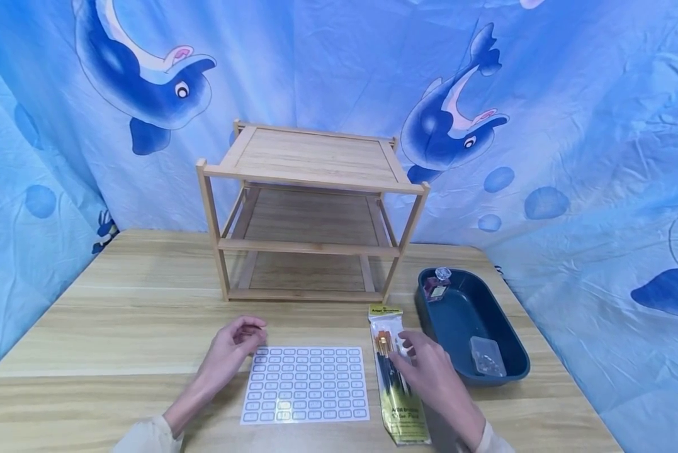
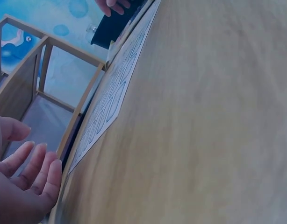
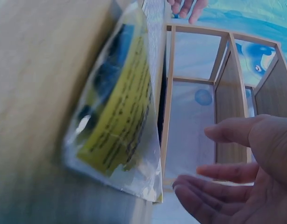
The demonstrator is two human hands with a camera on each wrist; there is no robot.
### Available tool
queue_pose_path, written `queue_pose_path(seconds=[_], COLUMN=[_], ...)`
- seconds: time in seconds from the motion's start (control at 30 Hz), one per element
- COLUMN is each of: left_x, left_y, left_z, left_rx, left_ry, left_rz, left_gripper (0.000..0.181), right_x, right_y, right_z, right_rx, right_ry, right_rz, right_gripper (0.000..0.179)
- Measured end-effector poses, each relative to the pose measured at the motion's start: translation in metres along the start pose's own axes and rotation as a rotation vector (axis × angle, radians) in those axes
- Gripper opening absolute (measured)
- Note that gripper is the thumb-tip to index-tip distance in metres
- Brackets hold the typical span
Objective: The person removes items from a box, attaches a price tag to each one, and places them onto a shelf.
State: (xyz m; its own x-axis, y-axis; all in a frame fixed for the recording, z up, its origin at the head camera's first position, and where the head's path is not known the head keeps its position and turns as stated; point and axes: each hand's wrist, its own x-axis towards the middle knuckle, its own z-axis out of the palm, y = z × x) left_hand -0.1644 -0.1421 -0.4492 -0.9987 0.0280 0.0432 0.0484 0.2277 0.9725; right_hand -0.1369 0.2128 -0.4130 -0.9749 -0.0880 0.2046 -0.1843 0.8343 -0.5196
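Note:
My left hand (image 1: 233, 348) hovers by the upper left corner of a white sheet of printed blue-bordered labels (image 1: 310, 385), its fingers loosely bent around nothing. In the left wrist view the same hand (image 2: 26, 172) shows its spread fingers. Over a pack of artist brushes (image 1: 392, 402) hangs my right hand (image 1: 432, 371), thumb and fingers apart. The right wrist view has this hand (image 3: 237, 172) with nothing in its grasp, beside the clear and yellow brush pack (image 3: 118, 107). The pack lies flat, right of the sheet.
A three-tier wooden shelf (image 1: 316, 157) stands behind the sheet. At the right sits a dark teal basin (image 1: 466, 314), holding a small purple bottle (image 1: 436, 286) and a clear plastic box (image 1: 487, 357). Blue dolphin-printed curtains (image 1: 339, 63) surround the wooden table (image 1: 118, 302).

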Motion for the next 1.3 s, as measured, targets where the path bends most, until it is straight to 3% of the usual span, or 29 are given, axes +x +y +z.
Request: queue_pose_path(seconds=[0.17, 0.4, 0.7, 0.93, 1.3], left_x=[0.002, 0.004, 0.006, 0.004, 0.007], left_y=[0.002, 0.001, -0.002, -0.003, -0.007], left_z=[-0.005, -0.011, -0.017, -0.018, -0.021], left_rx=[0.161, 0.29, 0.498, 0.622, 0.67], left_ry=[-0.026, -0.086, -0.113, -0.122, -0.144], left_rz=[0.099, 0.193, 0.284, 0.273, 0.294], left_gripper=[0.029, 0.032, 0.033, 0.039, 0.03], right_x=[0.008, 0.017, 0.024, 0.029, 0.033], right_y=[-0.003, -0.004, -0.009, -0.01, -0.01], right_z=[0.006, 0.018, 0.029, 0.037, 0.045], right_rx=[0.041, 0.067, 0.046, 0.023, -0.049], right_ry=[-0.06, -0.095, -0.167, -0.22, -0.224], right_rz=[-0.11, -0.293, -0.311, -0.298, -0.308], right_gripper=[0.028, 0.023, 0.023, 0.027, 0.028])
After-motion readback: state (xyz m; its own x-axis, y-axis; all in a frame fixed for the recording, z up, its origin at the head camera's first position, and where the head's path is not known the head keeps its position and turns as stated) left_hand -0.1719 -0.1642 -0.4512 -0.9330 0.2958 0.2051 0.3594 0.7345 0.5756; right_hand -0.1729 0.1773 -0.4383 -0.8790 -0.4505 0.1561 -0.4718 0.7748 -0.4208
